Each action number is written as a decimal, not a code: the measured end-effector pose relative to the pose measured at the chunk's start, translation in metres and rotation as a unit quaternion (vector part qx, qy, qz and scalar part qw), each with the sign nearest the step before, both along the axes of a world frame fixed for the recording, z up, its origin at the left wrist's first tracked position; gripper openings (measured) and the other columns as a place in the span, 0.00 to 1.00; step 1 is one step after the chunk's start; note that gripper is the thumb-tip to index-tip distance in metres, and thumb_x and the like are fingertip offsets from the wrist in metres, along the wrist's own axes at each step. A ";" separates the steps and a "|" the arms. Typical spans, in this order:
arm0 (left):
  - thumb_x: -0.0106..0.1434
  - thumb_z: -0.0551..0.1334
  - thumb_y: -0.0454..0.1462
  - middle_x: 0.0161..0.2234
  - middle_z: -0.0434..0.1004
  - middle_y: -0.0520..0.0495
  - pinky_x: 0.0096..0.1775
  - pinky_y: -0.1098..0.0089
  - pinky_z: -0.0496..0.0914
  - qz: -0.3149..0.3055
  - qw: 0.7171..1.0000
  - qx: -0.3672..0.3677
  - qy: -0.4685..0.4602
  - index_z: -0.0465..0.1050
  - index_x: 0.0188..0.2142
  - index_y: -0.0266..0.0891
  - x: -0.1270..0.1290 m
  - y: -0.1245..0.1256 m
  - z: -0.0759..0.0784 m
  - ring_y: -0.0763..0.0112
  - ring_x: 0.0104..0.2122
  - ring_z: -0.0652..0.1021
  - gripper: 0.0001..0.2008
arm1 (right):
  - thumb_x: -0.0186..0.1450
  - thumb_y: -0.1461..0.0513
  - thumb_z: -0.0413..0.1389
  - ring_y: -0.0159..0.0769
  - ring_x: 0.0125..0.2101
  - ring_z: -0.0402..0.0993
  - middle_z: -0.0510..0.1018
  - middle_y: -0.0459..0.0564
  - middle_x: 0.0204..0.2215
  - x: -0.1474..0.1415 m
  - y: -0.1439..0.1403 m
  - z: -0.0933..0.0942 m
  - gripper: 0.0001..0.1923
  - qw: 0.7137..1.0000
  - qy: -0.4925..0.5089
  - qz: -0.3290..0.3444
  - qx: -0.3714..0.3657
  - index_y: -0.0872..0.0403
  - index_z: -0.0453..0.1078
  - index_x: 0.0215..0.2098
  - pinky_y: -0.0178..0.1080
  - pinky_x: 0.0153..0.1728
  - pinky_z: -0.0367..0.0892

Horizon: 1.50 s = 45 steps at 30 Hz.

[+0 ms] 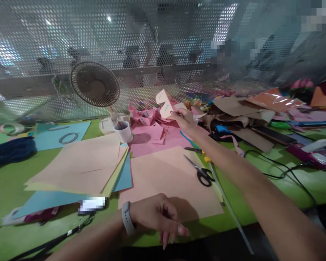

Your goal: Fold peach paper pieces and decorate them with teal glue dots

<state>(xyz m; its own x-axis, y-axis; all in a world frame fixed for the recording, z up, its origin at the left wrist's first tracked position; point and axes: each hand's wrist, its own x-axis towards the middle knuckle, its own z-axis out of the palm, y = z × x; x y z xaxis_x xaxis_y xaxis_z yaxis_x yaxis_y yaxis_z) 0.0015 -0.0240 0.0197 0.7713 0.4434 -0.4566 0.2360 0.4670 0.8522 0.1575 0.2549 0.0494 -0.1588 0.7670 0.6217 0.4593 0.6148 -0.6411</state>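
Note:
My right hand [187,120] is stretched out over the back of the table, thumb and fingers pinching a pale cream paper cut-out [165,106] with rounded lobes and rows of small blue dots. Behind it lie folded pink paper pieces [145,116], some dotted in blue too, on a pink sheet [141,142]. My left hand [161,219], with a pale band at the wrist, hangs over the near edge of a large peach sheet [163,177]. Its fingers are loosely bent and apart, holding nothing. Black-handled scissors [202,174] lie on the peach sheet, blades slightly apart.
Stacked peach, yellow and blue sheets [78,163] lie left. A white cup [123,132] stands before a round fan [95,84]. Brown paper scraps [233,108], a black cable [274,176] and a glue gun [312,154] are right. A clear stick [230,208] overhangs the front edge.

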 end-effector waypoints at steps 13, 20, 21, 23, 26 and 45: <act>0.45 0.71 0.59 0.11 0.62 0.57 0.14 0.77 0.55 0.038 0.996 0.076 0.021 0.67 0.17 0.36 -0.006 -0.004 -0.003 0.82 0.12 0.65 0.29 | 0.67 0.65 0.48 0.45 0.49 0.72 0.75 0.59 0.52 -0.040 0.024 0.010 0.18 0.966 -0.246 -0.062 0.043 0.58 0.71 0.52 0.42 0.47 0.65; 0.48 0.70 0.59 0.12 0.65 0.55 0.14 0.77 0.55 0.098 0.991 0.096 0.003 0.68 0.19 0.36 -0.001 -0.003 -0.001 0.81 0.11 0.64 0.29 | 0.63 0.64 0.56 0.48 0.44 0.77 0.81 0.59 0.42 -0.034 -0.045 0.007 0.10 0.895 -0.443 0.007 -0.053 0.55 0.76 0.43 0.42 0.42 0.68; 0.47 0.71 0.59 0.12 0.66 0.55 0.14 0.77 0.56 0.104 0.990 0.094 -0.002 0.68 0.20 0.36 0.000 -0.003 -0.001 0.81 0.11 0.64 0.29 | 0.61 0.65 0.58 0.49 0.44 0.78 0.82 0.60 0.41 -0.036 -0.052 0.003 0.10 0.889 -0.454 0.012 -0.063 0.56 0.76 0.41 0.41 0.41 0.68; 0.46 0.71 0.59 0.15 0.68 0.55 0.17 0.78 0.59 0.117 0.989 0.089 -0.018 0.70 0.23 0.35 0.003 -0.004 -0.002 0.80 0.14 0.68 0.28 | 0.58 0.65 0.62 0.50 0.42 0.78 0.82 0.62 0.40 -0.043 -0.060 -0.007 0.10 0.883 -0.463 0.022 -0.079 0.57 0.77 0.39 0.41 0.39 0.69; 0.48 0.71 0.58 0.19 0.72 0.52 0.23 0.76 0.65 0.131 0.986 0.096 -0.039 0.71 0.27 0.35 0.006 -0.006 -0.005 0.77 0.19 0.73 0.28 | 0.57 0.62 0.64 0.51 0.40 0.79 0.83 0.61 0.38 -0.053 -0.066 -0.014 0.12 0.880 -0.463 0.031 -0.099 0.58 0.77 0.40 0.41 0.37 0.70; 0.72 0.49 0.52 0.69 0.53 0.33 0.65 0.46 0.52 -0.034 0.614 0.712 0.339 0.52 0.69 0.38 -0.026 -0.015 -0.036 0.50 0.69 0.53 0.33 | 0.73 0.63 0.45 0.46 0.66 0.57 0.65 0.59 0.64 0.074 -0.191 -0.076 0.22 0.870 -0.462 0.167 0.046 0.57 0.65 0.64 0.55 0.67 0.51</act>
<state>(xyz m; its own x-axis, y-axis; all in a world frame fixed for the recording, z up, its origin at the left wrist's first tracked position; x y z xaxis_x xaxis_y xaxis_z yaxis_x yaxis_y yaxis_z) -0.0243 -0.0393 -0.0158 0.6563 0.7431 0.1305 0.7402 -0.6677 0.0793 0.2320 0.0637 -0.0270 -0.8277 0.5357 0.1673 0.5381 0.8422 -0.0342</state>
